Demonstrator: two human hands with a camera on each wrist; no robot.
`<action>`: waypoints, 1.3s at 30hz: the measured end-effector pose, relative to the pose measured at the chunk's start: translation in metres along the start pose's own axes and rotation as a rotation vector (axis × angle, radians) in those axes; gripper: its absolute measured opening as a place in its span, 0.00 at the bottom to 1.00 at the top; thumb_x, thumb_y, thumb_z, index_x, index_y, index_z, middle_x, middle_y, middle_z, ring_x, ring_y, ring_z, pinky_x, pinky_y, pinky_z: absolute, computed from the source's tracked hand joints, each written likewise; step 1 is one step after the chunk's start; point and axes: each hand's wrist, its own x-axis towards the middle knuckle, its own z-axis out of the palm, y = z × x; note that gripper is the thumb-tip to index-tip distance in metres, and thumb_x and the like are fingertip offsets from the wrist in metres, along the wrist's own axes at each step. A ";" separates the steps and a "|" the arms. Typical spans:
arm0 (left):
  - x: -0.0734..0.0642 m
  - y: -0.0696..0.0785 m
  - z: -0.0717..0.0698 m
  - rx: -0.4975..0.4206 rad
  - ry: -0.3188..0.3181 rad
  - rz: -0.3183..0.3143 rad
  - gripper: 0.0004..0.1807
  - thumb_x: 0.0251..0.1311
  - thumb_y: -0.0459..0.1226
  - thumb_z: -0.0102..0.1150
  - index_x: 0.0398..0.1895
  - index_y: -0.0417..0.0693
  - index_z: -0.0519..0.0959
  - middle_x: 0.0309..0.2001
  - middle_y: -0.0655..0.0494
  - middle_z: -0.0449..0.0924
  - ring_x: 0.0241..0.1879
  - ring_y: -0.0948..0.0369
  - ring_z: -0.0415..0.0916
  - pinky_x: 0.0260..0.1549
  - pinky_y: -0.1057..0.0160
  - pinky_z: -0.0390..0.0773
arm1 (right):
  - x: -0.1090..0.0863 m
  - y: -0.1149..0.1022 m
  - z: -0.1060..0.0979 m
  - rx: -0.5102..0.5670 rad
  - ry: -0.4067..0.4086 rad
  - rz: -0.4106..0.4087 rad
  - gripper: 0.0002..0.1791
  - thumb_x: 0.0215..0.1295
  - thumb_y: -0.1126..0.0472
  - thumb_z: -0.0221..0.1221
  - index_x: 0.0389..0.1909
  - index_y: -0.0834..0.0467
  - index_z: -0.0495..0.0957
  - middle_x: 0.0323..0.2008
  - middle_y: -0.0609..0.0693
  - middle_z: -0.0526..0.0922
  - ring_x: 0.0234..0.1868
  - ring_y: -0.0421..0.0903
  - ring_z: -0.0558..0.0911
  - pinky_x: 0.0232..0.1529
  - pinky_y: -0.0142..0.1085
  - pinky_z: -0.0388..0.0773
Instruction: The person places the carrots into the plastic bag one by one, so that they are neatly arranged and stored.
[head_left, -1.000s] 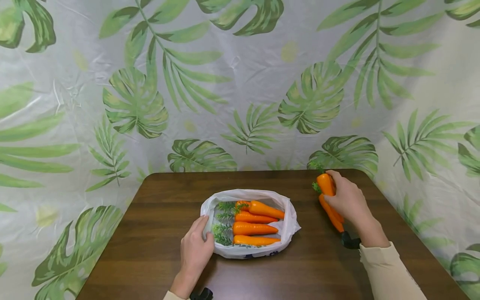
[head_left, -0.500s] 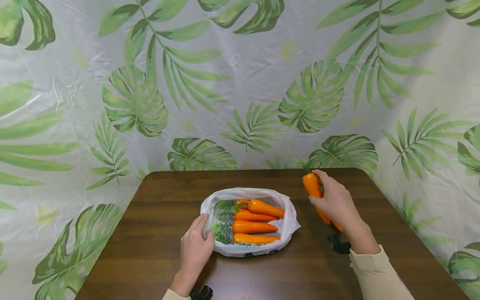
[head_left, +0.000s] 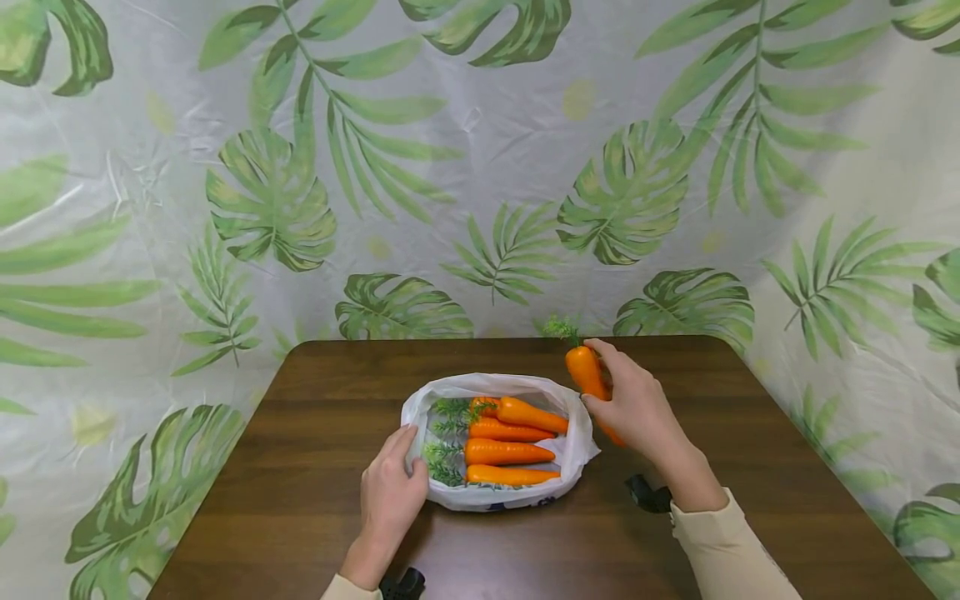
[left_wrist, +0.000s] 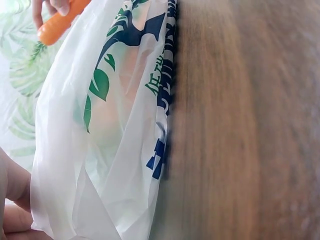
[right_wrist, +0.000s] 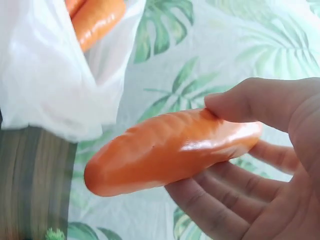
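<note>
A white plastic bag (head_left: 581, 454) lies with its mouth open on the table, several orange carrots (head_left: 510, 452) with green tops side by side in it. My left hand (head_left: 393, 483) grips the bag's left rim, and in the left wrist view the fingers (left_wrist: 15, 185) are at its edge. Just right of the bag, my right hand (head_left: 637, 408) holds another carrot (head_left: 587, 371), thumb on one side and fingers on the other. Its leafy top points up and away in the head view. In the right wrist view that carrot (right_wrist: 160, 150) hangs apart from the bag.
A brown wooden table (head_left: 300, 500) carries everything, with a leaf-print sheet (head_left: 480, 167) behind it. A bit of green leaf (right_wrist: 55, 234) shows at the bottom of the right wrist view. Dark wrist devices (head_left: 648, 493) sit by both wrists.
My right hand has moved left with the carrot, from the table's right side to beside the bag. Another carrot beneath it has gone out of sight. My left hand stays on the rim.
</note>
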 end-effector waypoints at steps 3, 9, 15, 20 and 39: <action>0.000 -0.001 0.000 0.002 -0.001 -0.004 0.24 0.50 0.28 0.63 0.54 0.41 0.84 0.54 0.49 0.83 0.49 0.46 0.83 0.44 0.44 0.81 | 0.002 -0.007 0.007 0.029 -0.008 -0.030 0.46 0.55 0.63 0.72 0.74 0.52 0.62 0.56 0.54 0.79 0.47 0.52 0.82 0.45 0.51 0.81; 0.001 -0.001 -0.001 -0.005 -0.006 -0.013 0.24 0.50 0.28 0.64 0.55 0.42 0.84 0.55 0.49 0.83 0.49 0.46 0.83 0.44 0.44 0.81 | 0.007 -0.020 0.023 0.100 -0.019 -0.075 0.49 0.55 0.65 0.72 0.76 0.48 0.60 0.58 0.50 0.77 0.48 0.48 0.82 0.44 0.45 0.83; 0.000 -0.001 0.000 -0.013 -0.016 -0.024 0.24 0.51 0.28 0.63 0.55 0.42 0.84 0.55 0.50 0.83 0.50 0.47 0.83 0.45 0.44 0.80 | 0.008 -0.028 0.042 0.145 -0.035 -0.128 0.47 0.54 0.67 0.73 0.75 0.48 0.62 0.57 0.47 0.76 0.46 0.44 0.82 0.40 0.38 0.83; -0.001 -0.001 0.000 -0.012 -0.017 -0.028 0.24 0.51 0.28 0.64 0.55 0.42 0.84 0.55 0.50 0.83 0.50 0.47 0.83 0.45 0.44 0.81 | 0.007 -0.029 0.059 0.151 -0.072 -0.184 0.46 0.54 0.69 0.71 0.74 0.48 0.64 0.54 0.44 0.76 0.45 0.41 0.80 0.42 0.39 0.83; 0.001 -0.002 -0.003 -0.007 -0.041 -0.034 0.25 0.52 0.28 0.64 0.57 0.42 0.83 0.56 0.50 0.82 0.52 0.48 0.82 0.46 0.45 0.81 | 0.005 -0.025 0.098 -0.030 -0.193 -0.451 0.48 0.49 0.69 0.74 0.73 0.48 0.67 0.67 0.47 0.71 0.65 0.50 0.72 0.61 0.50 0.73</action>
